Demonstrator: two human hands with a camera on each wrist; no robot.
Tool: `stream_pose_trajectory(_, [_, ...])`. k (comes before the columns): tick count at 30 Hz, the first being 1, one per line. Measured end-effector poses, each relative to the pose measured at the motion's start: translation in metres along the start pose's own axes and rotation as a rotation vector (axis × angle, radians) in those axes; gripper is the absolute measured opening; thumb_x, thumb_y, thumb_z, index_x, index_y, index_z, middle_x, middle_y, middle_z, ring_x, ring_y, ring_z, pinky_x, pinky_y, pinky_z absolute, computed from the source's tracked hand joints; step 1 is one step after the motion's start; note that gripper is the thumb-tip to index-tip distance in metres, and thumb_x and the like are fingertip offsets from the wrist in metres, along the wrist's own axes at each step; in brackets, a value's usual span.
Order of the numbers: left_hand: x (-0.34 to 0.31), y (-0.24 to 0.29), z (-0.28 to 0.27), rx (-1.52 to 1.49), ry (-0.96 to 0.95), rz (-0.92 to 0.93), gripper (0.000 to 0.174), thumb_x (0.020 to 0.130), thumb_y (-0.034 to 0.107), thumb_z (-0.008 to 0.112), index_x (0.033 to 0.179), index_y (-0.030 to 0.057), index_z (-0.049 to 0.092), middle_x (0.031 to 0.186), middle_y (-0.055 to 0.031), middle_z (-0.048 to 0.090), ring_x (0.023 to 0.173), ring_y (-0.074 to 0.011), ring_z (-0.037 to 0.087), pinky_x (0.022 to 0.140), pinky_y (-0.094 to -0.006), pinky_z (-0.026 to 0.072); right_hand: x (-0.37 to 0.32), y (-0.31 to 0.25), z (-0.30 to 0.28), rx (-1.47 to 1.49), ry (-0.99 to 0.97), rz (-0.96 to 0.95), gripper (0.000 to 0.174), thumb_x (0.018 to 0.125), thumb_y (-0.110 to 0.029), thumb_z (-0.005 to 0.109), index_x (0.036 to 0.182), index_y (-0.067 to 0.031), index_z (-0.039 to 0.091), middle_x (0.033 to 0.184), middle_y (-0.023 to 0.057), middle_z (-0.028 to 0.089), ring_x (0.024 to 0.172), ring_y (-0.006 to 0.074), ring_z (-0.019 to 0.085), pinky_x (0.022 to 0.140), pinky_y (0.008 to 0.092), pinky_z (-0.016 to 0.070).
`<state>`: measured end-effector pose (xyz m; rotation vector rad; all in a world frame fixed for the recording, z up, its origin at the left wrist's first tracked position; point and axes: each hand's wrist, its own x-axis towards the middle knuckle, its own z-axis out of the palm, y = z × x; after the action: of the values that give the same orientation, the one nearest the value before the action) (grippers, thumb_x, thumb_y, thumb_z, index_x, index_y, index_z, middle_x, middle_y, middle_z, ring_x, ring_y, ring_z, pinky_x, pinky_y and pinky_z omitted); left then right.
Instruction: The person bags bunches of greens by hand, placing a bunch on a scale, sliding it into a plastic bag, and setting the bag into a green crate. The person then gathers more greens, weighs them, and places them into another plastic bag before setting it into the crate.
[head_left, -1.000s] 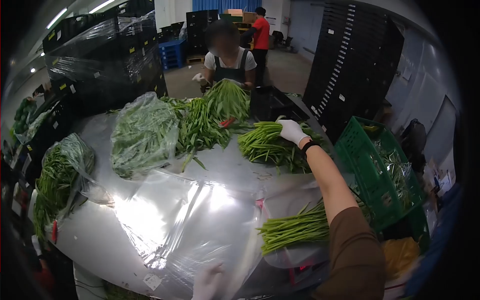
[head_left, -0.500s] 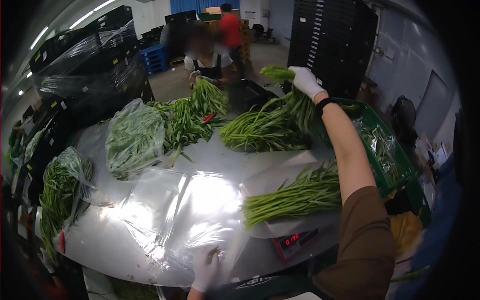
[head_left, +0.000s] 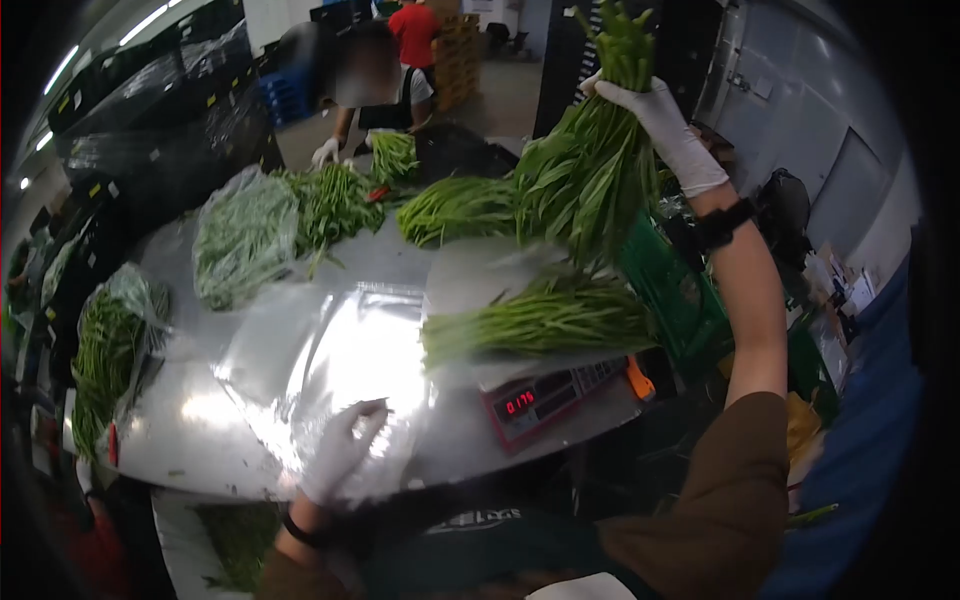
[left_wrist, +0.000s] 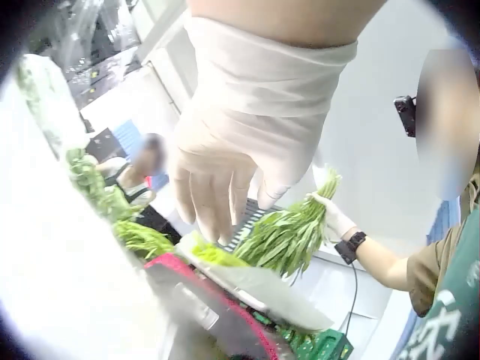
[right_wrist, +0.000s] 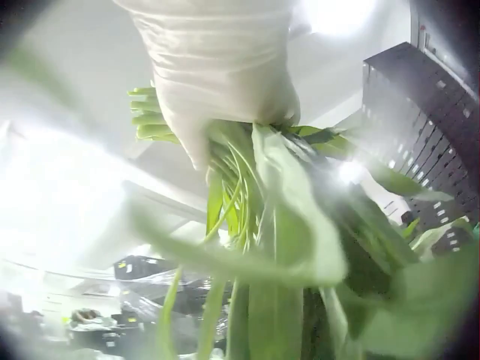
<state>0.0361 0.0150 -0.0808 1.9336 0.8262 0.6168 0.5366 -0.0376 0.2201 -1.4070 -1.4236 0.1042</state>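
Observation:
My gloved right hand point(head_left: 650, 105) grips a bunch of water spinach point(head_left: 590, 170), raised with its cut stems up and its long leaves hanging down. In the right wrist view the leaves point(right_wrist: 281, 247) spread below the gloved fingers. My gloved left hand point(head_left: 345, 450) hovers low over the table's near side by shiny plastic film point(head_left: 350, 350), its fingers loose and holding nothing in the left wrist view. Another bunch point(head_left: 530, 325) lies across the digital scale point(head_left: 540, 400), whose red display is lit. Behind it rests a further pile of greens point(head_left: 455, 210).
Bagged greens point(head_left: 245, 240) and another bagged bunch point(head_left: 105, 350) lie on the left of the metal table point(head_left: 190, 430). A green crate point(head_left: 680, 300) stands at the right. Across the table a person point(head_left: 385, 90) in white gloves handles greens. An orange-handled tool point(head_left: 639, 380) lies beside the scale.
My right hand has lifted the bunch from the back pile, raising it and turning the stems upward. My left hand stays low near the film. The head view has shifted, showing more of the scale.

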Motion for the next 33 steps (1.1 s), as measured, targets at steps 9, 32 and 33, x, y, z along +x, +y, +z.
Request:
stream_pose_trajectory(9, [0.144,0.089,0.057,0.271,-0.03,0.488,0.082,0.091,0.032,0.074,0.153,-0.0037,0.035,0.141,-0.0254,0.054,0.127,-0.0335,0.056,0.108,-0.0402,0.0439,-0.086,-0.063,0.012,0.394,0.002,-0.061,0.018,0.099,-0.022,0.068,0.109,-0.0071,0.072,0.104,0.004,0.074,0.099,0.0138,0.069,0.089,0.0304,0.0572])
stream_pose_trajectory(32, [0.275,0.082,0.134,0.237,-0.257,0.487,0.054,0.091,0.026,0.067,0.141,0.0118,0.054,0.124,-0.015,0.063,0.112,-0.0315,0.063,0.094,-0.0405,0.0519,-0.055,-0.121,-0.072,0.791,0.224,-0.071,0.015,0.097,-0.017,0.067,0.099,-0.0019,0.07,0.089,0.0093,0.073,0.081,0.0229,0.072,0.076,0.0356,0.061])
stream_pose_trajectory(33, [0.272,0.092,0.14,0.39,-0.237,0.6,0.052,0.092,0.028,0.066,0.141,0.0144,0.054,0.123,-0.0152,0.064,0.111,-0.0329,0.064,0.091,-0.0416,0.0527,-0.06,-0.128,-0.071,0.764,0.213,-0.021,0.015,0.097,-0.017,0.067,0.101,-0.0027,0.069,0.089,0.0072,0.071,0.08,0.0207,0.07,0.075,0.0334,0.0597])
